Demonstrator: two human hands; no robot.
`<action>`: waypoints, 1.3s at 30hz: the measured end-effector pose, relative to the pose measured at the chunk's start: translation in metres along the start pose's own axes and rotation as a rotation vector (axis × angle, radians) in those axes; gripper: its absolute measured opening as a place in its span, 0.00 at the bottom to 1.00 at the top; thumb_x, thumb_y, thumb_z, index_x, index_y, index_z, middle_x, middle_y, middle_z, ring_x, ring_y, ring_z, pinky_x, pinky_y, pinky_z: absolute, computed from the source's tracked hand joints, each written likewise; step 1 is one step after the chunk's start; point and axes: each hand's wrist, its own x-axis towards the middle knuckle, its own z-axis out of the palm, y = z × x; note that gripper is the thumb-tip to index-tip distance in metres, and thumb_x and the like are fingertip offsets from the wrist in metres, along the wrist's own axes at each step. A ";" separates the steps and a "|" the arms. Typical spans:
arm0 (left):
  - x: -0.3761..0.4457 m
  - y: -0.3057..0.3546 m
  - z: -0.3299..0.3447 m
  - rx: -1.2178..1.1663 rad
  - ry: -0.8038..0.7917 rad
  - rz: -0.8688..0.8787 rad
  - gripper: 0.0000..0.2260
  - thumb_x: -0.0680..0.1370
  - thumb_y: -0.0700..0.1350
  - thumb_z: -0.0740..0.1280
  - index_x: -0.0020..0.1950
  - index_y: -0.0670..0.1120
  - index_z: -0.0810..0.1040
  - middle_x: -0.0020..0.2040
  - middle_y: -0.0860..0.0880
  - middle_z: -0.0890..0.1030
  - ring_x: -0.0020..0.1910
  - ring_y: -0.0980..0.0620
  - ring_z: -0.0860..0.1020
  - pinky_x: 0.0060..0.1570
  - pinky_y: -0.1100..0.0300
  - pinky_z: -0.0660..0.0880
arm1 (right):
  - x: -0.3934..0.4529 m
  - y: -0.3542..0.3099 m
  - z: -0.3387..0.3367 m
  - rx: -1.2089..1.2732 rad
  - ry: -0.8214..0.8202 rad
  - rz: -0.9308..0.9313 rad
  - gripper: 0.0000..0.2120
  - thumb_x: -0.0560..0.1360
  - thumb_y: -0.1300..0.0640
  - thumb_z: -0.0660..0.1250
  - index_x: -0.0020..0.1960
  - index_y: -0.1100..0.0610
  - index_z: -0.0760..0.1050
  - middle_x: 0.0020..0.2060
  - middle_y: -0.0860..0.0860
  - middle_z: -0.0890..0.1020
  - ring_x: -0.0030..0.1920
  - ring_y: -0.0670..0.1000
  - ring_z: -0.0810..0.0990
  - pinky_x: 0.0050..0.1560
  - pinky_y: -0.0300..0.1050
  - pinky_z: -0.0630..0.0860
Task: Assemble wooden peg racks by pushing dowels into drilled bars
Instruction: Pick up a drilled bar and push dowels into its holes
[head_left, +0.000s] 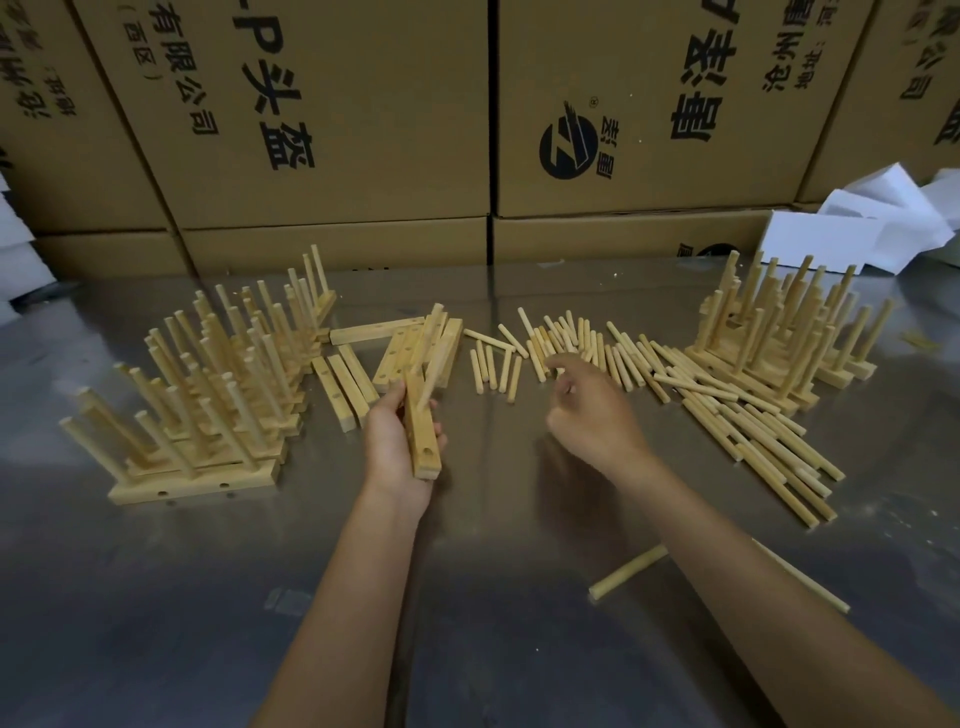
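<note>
My left hand grips a drilled wooden bar held lengthwise above the metal table, with one dowel standing in its far end and an empty hole near its close end. My right hand hovers with loosely spread fingers over the loose short dowels and holds nothing. More drilled bars lie flat just beyond my left hand.
Finished peg racks are stacked at the left and at the right. Long dowels lie in a pile at the right, and two stray ones near my right forearm. Cardboard boxes wall off the back.
</note>
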 end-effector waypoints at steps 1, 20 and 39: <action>-0.001 0.001 0.000 -0.016 -0.014 -0.003 0.10 0.84 0.49 0.60 0.55 0.45 0.79 0.32 0.51 0.77 0.24 0.56 0.72 0.21 0.66 0.68 | 0.010 -0.006 0.004 -0.053 -0.072 -0.003 0.25 0.76 0.64 0.60 0.72 0.52 0.72 0.62 0.50 0.77 0.69 0.54 0.69 0.67 0.48 0.69; -0.010 0.000 0.005 0.050 -0.035 -0.025 0.13 0.83 0.47 0.60 0.60 0.43 0.80 0.35 0.49 0.78 0.24 0.55 0.73 0.22 0.66 0.70 | -0.010 0.010 -0.024 0.194 0.069 0.212 0.27 0.73 0.62 0.72 0.68 0.53 0.66 0.43 0.54 0.82 0.44 0.53 0.83 0.49 0.51 0.81; -0.012 -0.017 0.015 0.026 -0.100 -0.042 0.14 0.83 0.47 0.62 0.64 0.43 0.78 0.41 0.48 0.75 0.38 0.51 0.74 0.55 0.53 0.75 | -0.066 -0.037 0.013 0.694 -0.161 -0.039 0.05 0.70 0.65 0.77 0.44 0.62 0.83 0.40 0.54 0.86 0.42 0.49 0.84 0.48 0.42 0.81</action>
